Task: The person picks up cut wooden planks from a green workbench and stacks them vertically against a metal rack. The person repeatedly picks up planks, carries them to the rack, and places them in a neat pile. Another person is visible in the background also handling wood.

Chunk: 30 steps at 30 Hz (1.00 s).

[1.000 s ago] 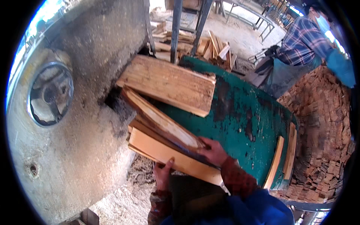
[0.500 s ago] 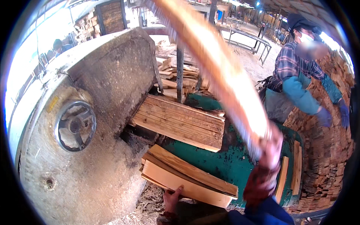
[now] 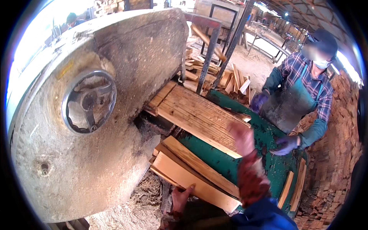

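Observation:
My left hand [image 3: 181, 197] grips the near edge of a small stack of planks [image 3: 191, 180], its thumb on the pale top board and its fingers mostly hidden below. My right hand [image 3: 242, 138], blurred by motion, reaches forward over the near end of a bundle of grooved boards [image 3: 199, 115]. Its fingers look stretched out, with nothing seen in them. Farther off, a loose slat [image 3: 209, 43] is in the air behind the metal posts, above a heap of wood offcuts [image 3: 232, 82]. The grooved boards lie on the green machine table [image 3: 270, 168], running to the machine housing.
A large worn machine housing [image 3: 134, 69] with a metal handwheel [image 3: 89, 101] fills the left. Across the table a co-worker [image 3: 303, 88] in purple gloves leans in, hands near its edge. Two narrow strips [image 3: 298, 186] lie at the right; a wall of stacked wood [image 3: 329, 168] stands beyond.
The long slat has left my right hand and is now in the air at the back. My right hand has lowered. The co-worker has turned toward the table. My view has shifted.

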### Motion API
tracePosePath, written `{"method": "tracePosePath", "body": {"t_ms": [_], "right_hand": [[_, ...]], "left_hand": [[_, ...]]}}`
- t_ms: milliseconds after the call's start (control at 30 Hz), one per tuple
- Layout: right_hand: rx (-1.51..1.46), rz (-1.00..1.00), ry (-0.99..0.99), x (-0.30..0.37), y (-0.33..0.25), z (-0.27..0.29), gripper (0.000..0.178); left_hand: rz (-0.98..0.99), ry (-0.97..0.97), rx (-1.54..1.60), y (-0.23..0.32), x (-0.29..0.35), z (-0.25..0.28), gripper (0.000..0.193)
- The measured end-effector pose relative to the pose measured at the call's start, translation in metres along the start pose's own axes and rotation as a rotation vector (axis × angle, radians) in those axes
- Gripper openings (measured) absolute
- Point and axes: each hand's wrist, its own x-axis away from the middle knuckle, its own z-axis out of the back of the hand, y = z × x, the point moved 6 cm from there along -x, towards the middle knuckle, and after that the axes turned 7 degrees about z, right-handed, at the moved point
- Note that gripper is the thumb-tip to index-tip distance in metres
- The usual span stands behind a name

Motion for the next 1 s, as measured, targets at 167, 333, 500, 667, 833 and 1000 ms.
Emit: {"method": "tracePosePath", "body": {"t_ms": [167,333,500,667,833,1000], "right_hand": [[-0.298,-0.297,-0.340,0.125,-0.049,-0.118,0.021],[-0.236,-0.221,-0.462,0.076,-0.071,-0.156,0.025],[-0.534,-0.352,-0.393,0.045,-0.007,-0.253,0.044],[-0.376,-0.471,-0.393,-0.006,-0.015,-0.309,0.070],[-0.276,-0.442,-0.209,-0.022,0.032,-0.328,0.074],[-0.233,-0.444,-0.230,-0.005,-0.008,-0.337,0.091]], "left_hand": [[0.050,-0.005,-0.009,-0.005,-0.004,0.006,0.055],[0.051,-0.015,0.022,-0.025,-0.015,0.011,0.055],[-0.003,0.012,0.051,-0.020,-0.014,0.002,0.056],[-0.002,0.072,-0.088,-0.046,-0.024,0.018,0.060],[-0.078,0.065,-0.161,-0.022,-0.016,0.009,0.056],[-0.063,0.054,-0.159,-0.044,-0.029,0.018,0.049]]}}
